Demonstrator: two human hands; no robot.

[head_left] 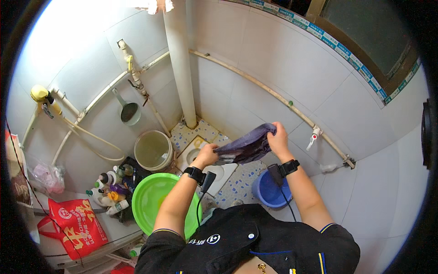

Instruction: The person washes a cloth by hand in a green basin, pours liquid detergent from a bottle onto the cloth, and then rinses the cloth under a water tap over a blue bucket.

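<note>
Through the head camera I saw a dark purple-grey cloth point(250, 145) just right of the frame's centre, held up between two bare hands. The left hand point(206, 155) was closed on the cloth's left end, fingers curled in, and the right hand point(277, 138) gripped its upper right end, so the fabric slanted upward to the right. I could make out a black wrist strap point(195, 175) on the left arm and a matching black band point(289, 168) on the right.

Beneath the cloth I had a white squat toilet point(222, 176) set in the blue-flecked floor point(233, 193), partly covered from my view. A blue bucket point(261, 195) stood low and right of centre, near the right forearm; a bright green basin point(145, 201) sat lower left of centre, partly behind the left forearm. Above that basin I saw a whitish bucket point(153, 150), with assorted bottles point(108, 178) clustered to its lower left and a red bag point(77, 228) in the lower left of the frame.
</note>
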